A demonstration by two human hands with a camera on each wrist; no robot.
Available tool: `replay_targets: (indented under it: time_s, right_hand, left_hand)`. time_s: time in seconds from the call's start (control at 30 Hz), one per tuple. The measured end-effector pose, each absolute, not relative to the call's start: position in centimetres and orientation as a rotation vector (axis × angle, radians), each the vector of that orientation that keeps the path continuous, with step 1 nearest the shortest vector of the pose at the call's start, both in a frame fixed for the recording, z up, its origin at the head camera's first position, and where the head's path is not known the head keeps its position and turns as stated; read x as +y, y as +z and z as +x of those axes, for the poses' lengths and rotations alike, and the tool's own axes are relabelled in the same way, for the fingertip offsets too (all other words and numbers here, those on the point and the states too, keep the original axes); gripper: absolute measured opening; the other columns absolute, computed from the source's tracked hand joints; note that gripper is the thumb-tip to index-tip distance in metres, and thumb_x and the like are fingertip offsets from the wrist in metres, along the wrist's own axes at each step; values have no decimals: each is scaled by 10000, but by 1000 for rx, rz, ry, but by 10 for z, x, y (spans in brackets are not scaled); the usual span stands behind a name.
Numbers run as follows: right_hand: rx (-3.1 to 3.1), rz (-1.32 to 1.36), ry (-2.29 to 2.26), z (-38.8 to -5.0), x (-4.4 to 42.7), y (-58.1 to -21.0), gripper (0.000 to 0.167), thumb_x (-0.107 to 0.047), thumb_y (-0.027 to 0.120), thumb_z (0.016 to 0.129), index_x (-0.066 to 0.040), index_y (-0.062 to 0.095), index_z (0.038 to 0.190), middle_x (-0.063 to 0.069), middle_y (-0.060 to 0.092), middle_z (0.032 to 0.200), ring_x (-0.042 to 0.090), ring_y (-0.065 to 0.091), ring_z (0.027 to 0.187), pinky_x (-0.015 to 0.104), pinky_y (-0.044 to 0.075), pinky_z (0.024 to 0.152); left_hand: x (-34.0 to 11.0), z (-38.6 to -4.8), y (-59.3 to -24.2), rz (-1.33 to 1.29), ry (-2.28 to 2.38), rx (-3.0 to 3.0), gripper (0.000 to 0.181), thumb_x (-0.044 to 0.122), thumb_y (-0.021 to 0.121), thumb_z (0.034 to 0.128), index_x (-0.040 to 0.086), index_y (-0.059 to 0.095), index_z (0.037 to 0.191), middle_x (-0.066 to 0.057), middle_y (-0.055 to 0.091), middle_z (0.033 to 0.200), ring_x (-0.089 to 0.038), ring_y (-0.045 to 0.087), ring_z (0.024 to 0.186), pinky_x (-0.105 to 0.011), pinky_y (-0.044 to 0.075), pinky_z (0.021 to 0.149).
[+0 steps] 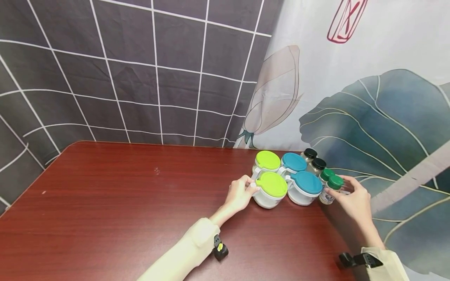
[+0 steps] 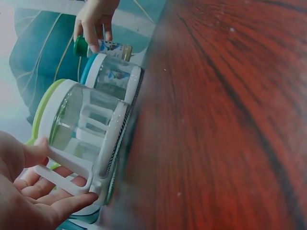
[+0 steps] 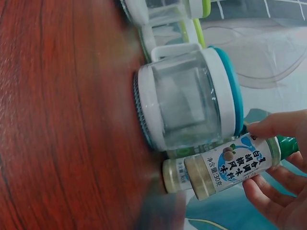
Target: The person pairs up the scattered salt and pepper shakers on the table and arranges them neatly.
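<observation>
At the table's right end, my left hand (image 1: 240, 194) holds the white handle of the front clear seasoning jar with a lime-green lid (image 1: 273, 184). In the left wrist view the thumb lies against the handle (image 2: 72, 165) and the fingers pass beneath it. My right hand (image 1: 356, 199) grips the front green-capped pepper bottle (image 3: 240, 163) between thumb and fingers, its printed label facing the right wrist camera. That bottle leans slightly beside a second green-capped bottle (image 1: 327, 174). Between the hands stands a blue-lidded seasoning jar (image 1: 305, 185), touched by neither.
Behind are another lime-lidded jar (image 1: 268, 160), another blue-lidded jar (image 1: 293, 161) and two black-capped bottles (image 1: 318, 164). The reddish-brown table (image 1: 123, 203) stretches left. A dark gridded curtain (image 1: 133, 78) and a leaf-patterned curtain (image 1: 379, 117) hang along its back and right edges.
</observation>
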State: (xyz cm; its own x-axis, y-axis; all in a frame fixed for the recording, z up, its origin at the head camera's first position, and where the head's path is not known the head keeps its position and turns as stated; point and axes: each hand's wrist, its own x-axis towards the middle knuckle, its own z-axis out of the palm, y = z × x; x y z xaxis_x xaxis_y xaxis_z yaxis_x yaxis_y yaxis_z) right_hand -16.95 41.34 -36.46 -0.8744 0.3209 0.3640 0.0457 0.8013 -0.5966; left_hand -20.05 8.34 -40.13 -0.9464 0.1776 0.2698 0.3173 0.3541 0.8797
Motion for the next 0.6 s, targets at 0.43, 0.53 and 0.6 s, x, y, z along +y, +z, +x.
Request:
replay_targets:
  time_s: [0.43, 0.53, 0.6]
  right_hand:
    - [-2437, -140, 894, -166, 403, -354, 521, -118, 818, 733, -36, 605, 1202, -395, 467, 835, -235, 492, 734, 6, 429, 618]
    - [-2423, -132, 896, -165, 402, -353, 525, -99, 818, 729, -31, 604, 1203, -395, 472, 844, -230, 495, 736, 4, 428, 625]
    - [-2411, -133, 898, -165, 400, -351, 523, -92, 817, 728, -33, 606, 1204, -389, 477, 856, -224, 498, 739, 2, 428, 633]
  left_hand:
    - [74, -197, -392, -445, -1657, -2468, 154, 201, 687, 844, 79, 657, 933, -66, 738, 922, -200, 700, 818, -238, 490, 695]
    - [71, -196, -390, -448, -1668, -2461, 145, 195, 688, 846, 76, 656, 923, -72, 737, 917, -206, 702, 822, -246, 497, 700]
    - [69, -195, -388, -452, -1669, -2459, 139, 197, 688, 847, 80, 655, 915, -72, 736, 913, -205, 703, 825, -250, 500, 705]
